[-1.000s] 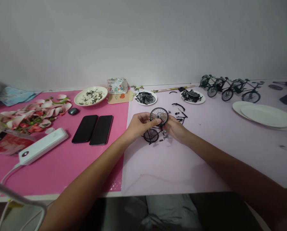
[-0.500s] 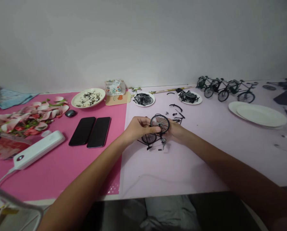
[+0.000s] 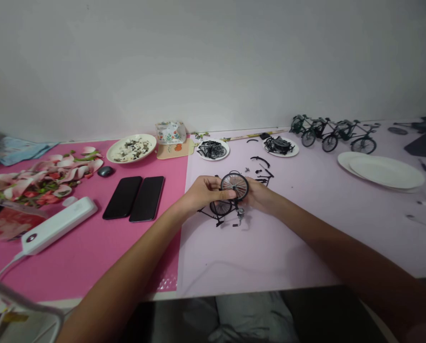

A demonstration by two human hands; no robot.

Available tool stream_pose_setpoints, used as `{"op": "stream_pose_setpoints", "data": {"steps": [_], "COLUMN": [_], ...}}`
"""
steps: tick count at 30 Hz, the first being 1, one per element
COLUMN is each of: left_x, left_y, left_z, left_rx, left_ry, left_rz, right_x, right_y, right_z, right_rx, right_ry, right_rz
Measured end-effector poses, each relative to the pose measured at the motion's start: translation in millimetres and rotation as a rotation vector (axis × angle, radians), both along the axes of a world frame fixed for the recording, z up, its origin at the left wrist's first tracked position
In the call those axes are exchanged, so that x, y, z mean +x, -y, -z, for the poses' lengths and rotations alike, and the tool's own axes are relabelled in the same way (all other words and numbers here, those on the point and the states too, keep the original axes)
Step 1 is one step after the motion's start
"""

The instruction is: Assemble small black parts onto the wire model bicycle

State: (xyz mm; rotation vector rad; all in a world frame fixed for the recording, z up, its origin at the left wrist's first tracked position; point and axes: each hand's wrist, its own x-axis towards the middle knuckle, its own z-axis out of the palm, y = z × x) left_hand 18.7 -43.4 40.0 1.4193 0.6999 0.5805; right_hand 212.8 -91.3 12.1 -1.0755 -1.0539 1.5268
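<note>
Both hands hold a black model bicycle (image 3: 223, 208) just over the pale side of the table. My left hand (image 3: 201, 194) is closed on it from the left, its thumb laid across the upper spoked wheel (image 3: 235, 181) near the hub. On the other side my right hand (image 3: 263, 195) grips the bicycle, with its fingertips hidden behind that wheel. A crank and pedal (image 3: 238, 216) hang at the lower right. Just beyond my right hand lie loose black frame pieces (image 3: 268, 175) and a curved mudguard (image 3: 260, 160).
Two plates of black parts (image 3: 226, 151) (image 3: 295, 148) stand at the back. Finished-looking model bicycles (image 3: 336, 133) line the wall, near stacked white plates (image 3: 384, 170). Leftward are two phones (image 3: 147, 197), a white power strip (image 3: 61, 224), a bowl (image 3: 110, 157) and petals (image 3: 52, 174).
The model bicycle has tilted a little, and its lower frame reaches slightly further left. Both hands keep their hold, and the view has shifted slightly.
</note>
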Motion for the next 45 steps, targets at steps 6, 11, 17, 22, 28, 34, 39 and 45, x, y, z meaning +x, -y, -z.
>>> {"op": "stream_pose_setpoints", "data": {"steps": [6,11,17,22,28,34,39,45], "left_x": [-0.6,-0.4,-1.4,-1.1,0.2,-0.3,-0.6,0.4], "left_y": [-0.6,-0.9,-2.6,-0.2,1.6,0.0,0.2,1.4], "left_z": [-0.2,-2.9,-1.7,-3.8,-4.8,-3.9,-4.8,-4.6], "left_rx": [-0.008,-0.028,-0.043,-0.041,-0.04,-0.04,-0.036,-0.031], "left_ry": [-0.017,-0.02,-0.04,-0.044,-0.04,-0.051,-0.056,-0.042], "left_rz": [0.065,0.044,0.046,0.075,0.055,0.047,0.037,0.023], "right_x": [-0.5,0.9,4.1,2.7,1.8,3.1,1.9,-1.6], "right_y": [1.1,1.6,-0.2,2.2,2.0,0.6,2.2,4.4], "right_z": [3.0,0.1,2.2,2.5,-0.5,1.1,2.9,-0.9], "right_rx": [-0.056,-0.15,-0.166,-0.109,-0.172,-0.199,-0.168,-0.089], "right_ry": [-0.005,-0.074,-0.1,-0.028,-0.04,-0.101,-0.017,0.033], "right_rz": [-0.052,-0.043,-0.041,-0.086,-0.051,-0.039,-0.023,-0.106]}}
